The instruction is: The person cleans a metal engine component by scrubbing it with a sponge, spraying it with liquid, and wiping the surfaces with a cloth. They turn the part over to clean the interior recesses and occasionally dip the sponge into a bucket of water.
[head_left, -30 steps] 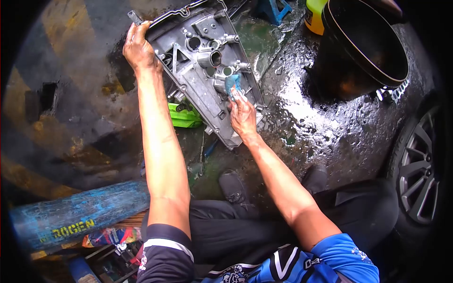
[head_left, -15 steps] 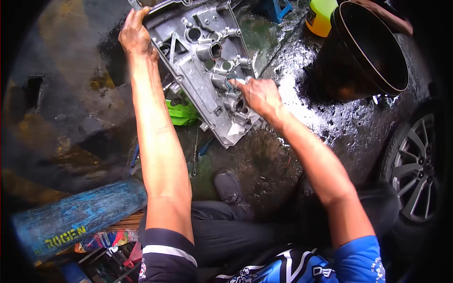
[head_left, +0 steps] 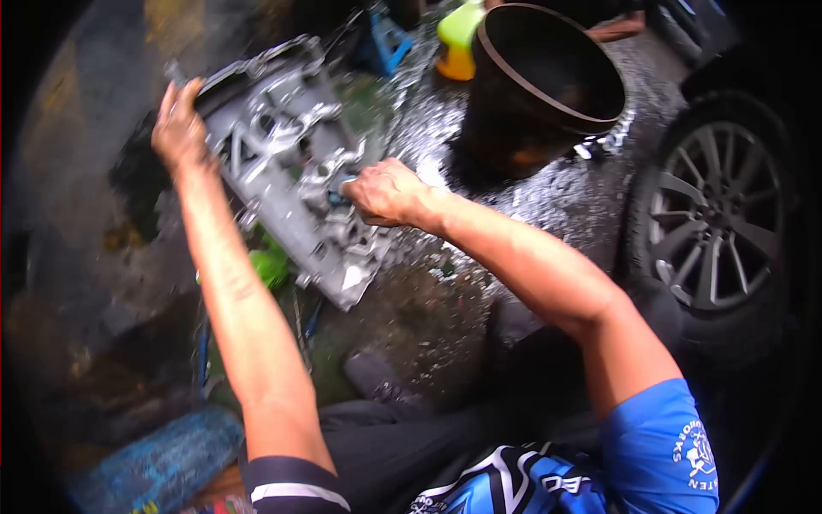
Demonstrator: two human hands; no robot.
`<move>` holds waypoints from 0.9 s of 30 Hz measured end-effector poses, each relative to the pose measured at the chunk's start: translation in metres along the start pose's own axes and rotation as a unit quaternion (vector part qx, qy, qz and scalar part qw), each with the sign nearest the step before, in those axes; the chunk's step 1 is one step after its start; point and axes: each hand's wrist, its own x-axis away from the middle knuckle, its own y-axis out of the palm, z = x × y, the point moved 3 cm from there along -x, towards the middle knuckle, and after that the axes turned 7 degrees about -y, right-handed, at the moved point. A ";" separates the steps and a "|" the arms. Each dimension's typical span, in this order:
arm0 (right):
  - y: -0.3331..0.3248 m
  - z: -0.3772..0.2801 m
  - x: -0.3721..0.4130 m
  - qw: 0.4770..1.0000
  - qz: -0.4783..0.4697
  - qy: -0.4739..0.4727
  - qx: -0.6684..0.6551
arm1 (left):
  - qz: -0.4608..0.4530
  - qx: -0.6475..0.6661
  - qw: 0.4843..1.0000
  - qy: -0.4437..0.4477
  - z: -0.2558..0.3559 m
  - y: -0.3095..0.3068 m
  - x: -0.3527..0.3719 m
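A silver metal engine valve cover (head_left: 287, 184), blurred by motion, hangs tilted in front of me with its ribbed, tubed inner side up. My left hand (head_left: 182, 133) grips its upper left corner, fingers wrapped over the edge. At the cover's right side, my right hand (head_left: 385, 193) is closed around a small bluish rag-like piece (head_left: 337, 190), held against the round tubes. Its exact kind is hard to make out. Below the cover's left edge shows a bright green object (head_left: 271, 264), partly hidden.
A large black bucket (head_left: 505, 103) stands on the wet floor, beside a yellow-green container (head_left: 461, 38). Another person's hand (head_left: 618, 27) is behind it. A car wheel (head_left: 715, 214) is at right, a blue stand (head_left: 390, 43) at top, a blue cylinder (head_left: 163, 458) at lower left.
The view has swung right, so the cover and both hands sit farther left in it. My right hand has drawn back slightly and turned, showing more of the bluish piece.
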 end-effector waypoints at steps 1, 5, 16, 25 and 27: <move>-0.020 0.023 0.012 0.995 0.061 -0.068 0.046 | -0.011 -0.041 0.998 0.044 0.002 -0.004 0.002; -0.142 0.171 0.067 0.971 0.224 -0.075 0.034 | -0.056 -0.137 0.980 0.134 -0.021 -0.027 -0.017; 0.012 0.409 0.138 0.953 -0.091 0.215 -0.194 | -0.053 -0.334 0.879 0.336 0.010 -0.023 0.026; 0.015 0.391 0.147 0.917 -0.169 0.258 -0.254 | -0.016 -0.240 0.935 0.263 0.015 -0.024 0.031; 0.007 0.381 0.146 0.914 -0.158 0.261 -0.268 | -0.027 -0.252 0.928 0.274 0.020 -0.020 0.030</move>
